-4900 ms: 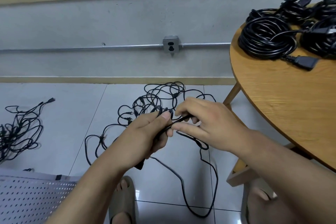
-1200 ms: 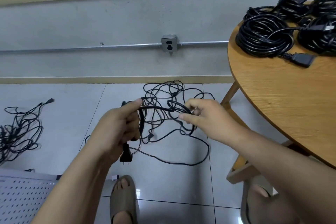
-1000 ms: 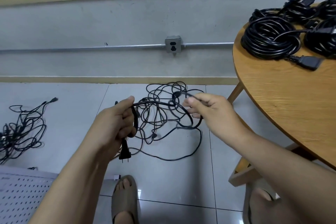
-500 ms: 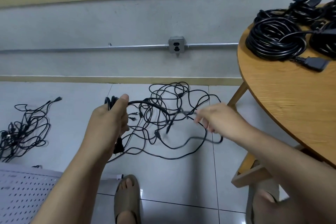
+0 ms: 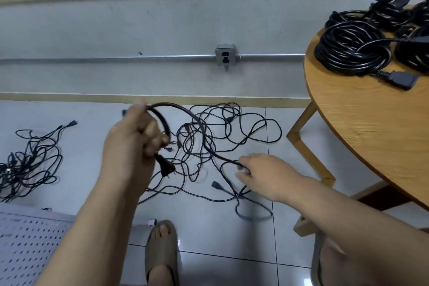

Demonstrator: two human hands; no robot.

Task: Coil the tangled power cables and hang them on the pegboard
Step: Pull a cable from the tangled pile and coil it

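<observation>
Head view: a grey socket [image 5: 225, 57] sits on the wall, and every place here is told from it.

Below the socket and a bit to the left, the left grip [image 5: 130, 146] is clenched round a black cable [image 5: 185, 111]. The cable bends in a loop over the top of this grip. Its plug [image 5: 166, 167] hangs just under the curled fingers, up off the floor [image 5: 92, 127].

Below the socket and a bit to the right, the right grip [image 5: 264, 174] is low, near the floor. Its thumb and fingers pinch the same cable farther along.

Right under the socket, a tangle [image 5: 232, 127] of thin black cables lies on the floor. Its far edge is near the strip at the bottom of the wall.

Far left of the socket lies a second tangle [image 5: 30, 160]. Bare floor shows between the two tangles.

Far below and left of the socket, the pegboard [image 5: 25, 244] lies flat, and its top edge is near the left arm.

Right of the socket stands the round wooden bench [image 5: 371, 127]. Its curved edge is above the right arm. One bench leg [image 5: 308, 146] slants down just beside the first tangle. Coiled cables [image 5: 348, 51] sit on the bench near its far edge.

Straight below the socket, a foot in a sandal [image 5: 162, 255] rests on the floor between the arms.
</observation>
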